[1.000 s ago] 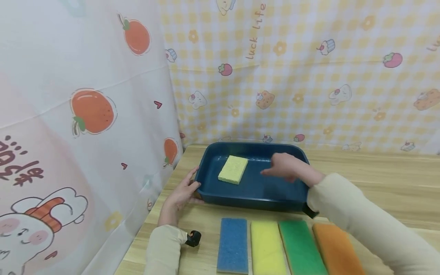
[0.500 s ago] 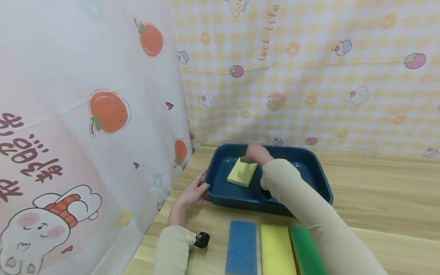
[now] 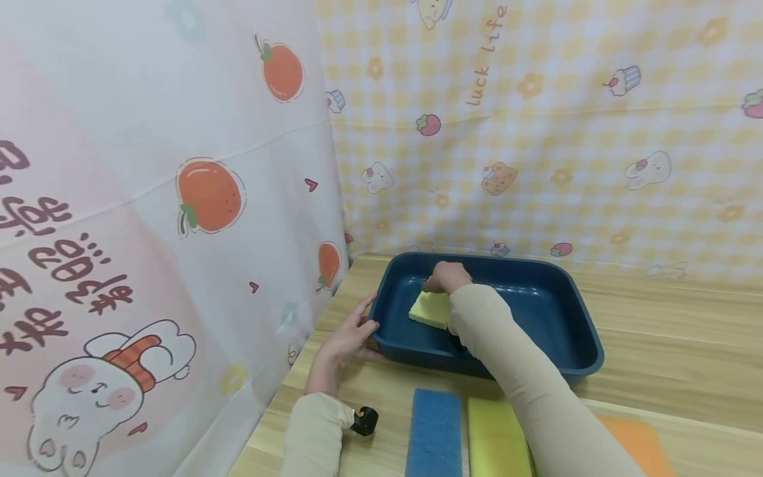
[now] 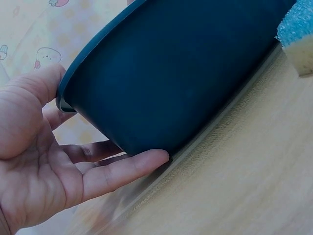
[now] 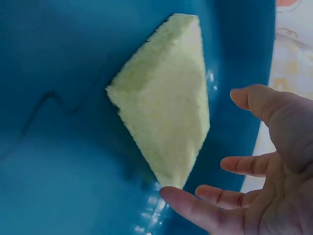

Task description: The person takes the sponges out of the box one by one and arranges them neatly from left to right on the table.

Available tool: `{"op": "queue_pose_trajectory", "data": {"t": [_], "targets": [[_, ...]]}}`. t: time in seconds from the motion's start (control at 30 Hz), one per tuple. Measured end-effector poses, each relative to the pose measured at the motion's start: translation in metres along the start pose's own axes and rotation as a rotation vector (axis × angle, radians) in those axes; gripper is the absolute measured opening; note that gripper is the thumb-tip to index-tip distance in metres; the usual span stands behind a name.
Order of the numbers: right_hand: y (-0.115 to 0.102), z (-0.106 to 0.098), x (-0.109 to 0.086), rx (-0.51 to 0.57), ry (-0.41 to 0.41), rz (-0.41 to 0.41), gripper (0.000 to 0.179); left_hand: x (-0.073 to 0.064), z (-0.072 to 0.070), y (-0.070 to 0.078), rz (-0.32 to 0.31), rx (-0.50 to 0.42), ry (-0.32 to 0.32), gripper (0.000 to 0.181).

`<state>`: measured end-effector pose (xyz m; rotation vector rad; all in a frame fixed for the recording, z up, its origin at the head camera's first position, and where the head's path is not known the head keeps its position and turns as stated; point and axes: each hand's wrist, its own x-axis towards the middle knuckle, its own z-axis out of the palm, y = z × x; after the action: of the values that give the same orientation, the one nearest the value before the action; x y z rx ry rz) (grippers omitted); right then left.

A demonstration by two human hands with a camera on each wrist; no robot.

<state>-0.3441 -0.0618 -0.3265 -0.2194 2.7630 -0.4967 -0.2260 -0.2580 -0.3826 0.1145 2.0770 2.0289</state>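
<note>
A dark blue rectangular tub (image 3: 548, 318) stands on the wooden table, and inside it lies a pale yellow sponge (image 3: 429, 310). My left hand (image 3: 348, 338) holds the tub's left end; in the left wrist view the thumb is at the rim and other fingers lie against the wall (image 4: 161, 78) and lower edge. Over the sponge's far side, inside the tub, is my right hand (image 3: 448, 277). The right wrist view has its fingers spread, with one fingertip at the sponge's lower corner (image 5: 171, 181); whether it touches cannot be told.
In front of the tub lie a blue scrub sponge (image 3: 434, 434), a yellow one (image 3: 497, 437) and an orange one (image 3: 638, 444). The right sleeve (image 3: 524, 364) covers most of a green one. Patterned cloth (image 3: 268, 132) hangs at the left and behind.
My right hand has moved left across the tub to the pale yellow sponge. The left hand keeps its place on the tub. The whole head view has shifted, so things appear farther right.
</note>
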Motion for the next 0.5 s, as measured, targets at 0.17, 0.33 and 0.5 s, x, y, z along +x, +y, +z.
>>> {"op": "queue_pose_trajectory", "data": {"t": [0.17,0.33,0.5], "targets": [[-0.003,0.012,0.005,0.019,-0.014,0.051,0.066,0.001,-0.001,-0.002,0.005,-0.007,-0.003,0.062],[-0.001,0.026,0.015,-0.028,-0.007,0.033,0.082,0.002,-0.001,-0.002,0.003,-0.009,-0.005,0.062],[-0.001,0.032,0.021,-0.069,-0.005,0.013,0.081,0.002,-0.002,-0.003,0.003,-0.012,-0.012,0.061]]}}
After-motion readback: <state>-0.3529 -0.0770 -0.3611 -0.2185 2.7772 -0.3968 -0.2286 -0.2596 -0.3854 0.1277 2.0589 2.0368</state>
